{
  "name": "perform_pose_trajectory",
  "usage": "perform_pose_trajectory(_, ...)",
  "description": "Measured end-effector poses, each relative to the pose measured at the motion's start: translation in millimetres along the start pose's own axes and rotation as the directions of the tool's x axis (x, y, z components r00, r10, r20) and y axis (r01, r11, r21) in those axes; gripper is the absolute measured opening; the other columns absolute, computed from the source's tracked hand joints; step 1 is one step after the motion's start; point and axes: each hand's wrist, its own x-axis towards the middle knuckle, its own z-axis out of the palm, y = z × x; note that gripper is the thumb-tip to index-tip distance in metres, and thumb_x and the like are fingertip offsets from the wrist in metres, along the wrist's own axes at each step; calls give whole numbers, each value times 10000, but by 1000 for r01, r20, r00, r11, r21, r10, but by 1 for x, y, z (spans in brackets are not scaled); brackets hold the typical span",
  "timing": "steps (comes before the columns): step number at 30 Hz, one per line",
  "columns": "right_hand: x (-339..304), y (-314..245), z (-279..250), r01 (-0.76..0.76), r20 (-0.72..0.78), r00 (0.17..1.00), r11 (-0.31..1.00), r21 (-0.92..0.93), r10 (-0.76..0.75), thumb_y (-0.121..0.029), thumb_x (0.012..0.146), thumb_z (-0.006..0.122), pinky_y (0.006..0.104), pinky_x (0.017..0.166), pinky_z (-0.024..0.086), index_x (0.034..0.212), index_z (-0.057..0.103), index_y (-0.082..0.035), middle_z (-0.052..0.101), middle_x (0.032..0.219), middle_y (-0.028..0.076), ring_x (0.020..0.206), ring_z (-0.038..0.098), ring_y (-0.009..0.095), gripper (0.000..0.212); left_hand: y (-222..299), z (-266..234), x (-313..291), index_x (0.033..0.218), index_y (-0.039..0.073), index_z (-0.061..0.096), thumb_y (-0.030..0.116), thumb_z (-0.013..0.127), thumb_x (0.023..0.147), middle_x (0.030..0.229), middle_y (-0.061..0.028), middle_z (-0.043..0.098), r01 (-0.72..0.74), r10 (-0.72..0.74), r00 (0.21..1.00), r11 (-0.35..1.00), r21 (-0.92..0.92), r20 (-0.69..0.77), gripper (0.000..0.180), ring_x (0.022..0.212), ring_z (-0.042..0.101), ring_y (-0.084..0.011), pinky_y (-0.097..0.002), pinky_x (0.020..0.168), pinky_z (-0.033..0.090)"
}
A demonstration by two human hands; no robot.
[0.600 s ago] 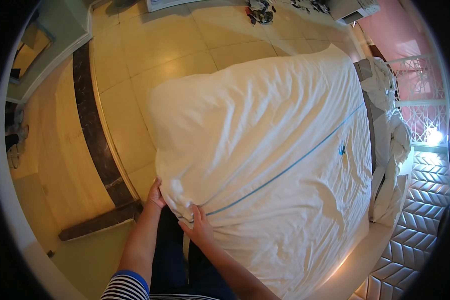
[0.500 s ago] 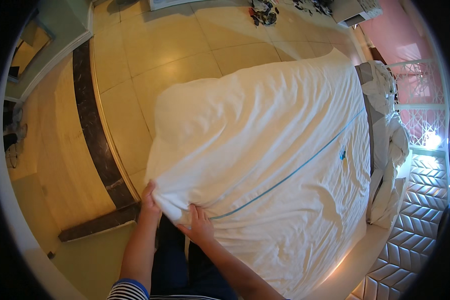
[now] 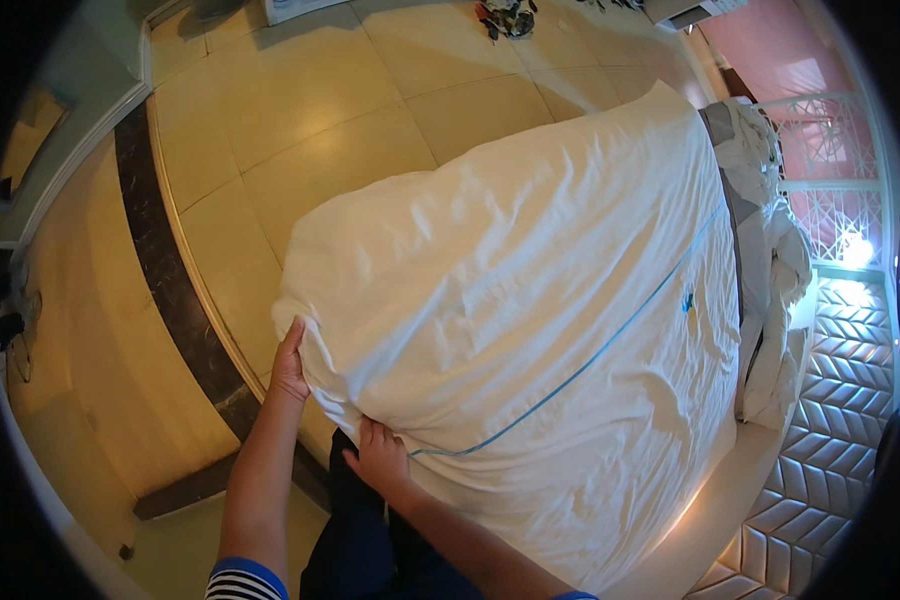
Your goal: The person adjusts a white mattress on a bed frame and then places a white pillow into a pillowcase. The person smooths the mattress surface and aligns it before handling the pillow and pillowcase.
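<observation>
A wide white bed sheet (image 3: 530, 270) lies wrinkled over the bed, with a thin blue stripe running across it. My left hand (image 3: 290, 362) grips the sheet at its near left corner, the thumb up along the cloth and the other fingers hidden under it. Closer to my body, my right hand (image 3: 381, 460) holds the near edge, its fingers curled on the cloth beside the end of the blue stripe. Folds run from both hands toward the far right of the bed. A small blue mark (image 3: 687, 302) shows on the sheet's right part.
Crumpled pale bedding (image 3: 770, 250) is heaped at the bed's right end, by a padded silver panel (image 3: 830, 400). A dark stone step edge (image 3: 170, 270) borders the tiled floor (image 3: 320, 140) on the left. A pile of small things (image 3: 507, 18) lies on the far floor.
My left hand has pushed away from me and slightly left with the sheet corner, bunching it more. My right hand has shifted a little left along the edge. The view has tilted slightly.
</observation>
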Motion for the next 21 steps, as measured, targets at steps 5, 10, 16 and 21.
perform_pose_trajectory(5, 0, -3, -2, 130, -283, 959, 888, 442, 0, -74, 658, 512, 375, 542, 451, 871, 513, -28, 544, 630, 98, 564, 539, 292, 219, 56, -5, -46, 1175, 36, 416, 313, 468, 832, 1175, -102, 462, -246, 245, 967, 969, 6, 71, 444, 1064, 449, -231, -389, 937, 328)
perform_pose_trajectory(10, -15, -48, -33, 28, -36, 999, 797, 603, -7, -62, 683, 501, 364, 667, 438, 947, 509, -22, 560, 807, 124, 754, 546, 289, 267, 118, 23, -40, 1141, -19, 420, 325, 492, 836, 1133, -129, 485, -350, 423, 880, 885, 307, -217, 465, 985, 496, -233, -328, 856, 397)
perform_pose_trajectory(16, -9, -21, 6, -142, 197, 978, 896, 420, 63, -51, 744, 465, 363, 804, 404, 1056, 477, -18, 463, 1098, 152, 958, 486, 313, 313, 196, -140, 83, 1072, -34, 478, 224, 537, 816, 1055, -140, 524, -415, 509, 854, 788, 454, -104, 369, 933, 517, -249, -335, 797, 432)
perform_pose_trajectory(21, -79, 25, -50, 14, -250, 945, 738, 675, 211, -33, 742, 479, 397, 783, 415, 1017, 508, -16, 501, 1061, 175, 938, 499, 343, 277, 223, -70, 42, 1104, -64, 439, 280, 535, 815, 1076, -189, 484, 209, 930, 365, -53, 976, -27, 459, 960, 491, -271, -361, 775, 432)
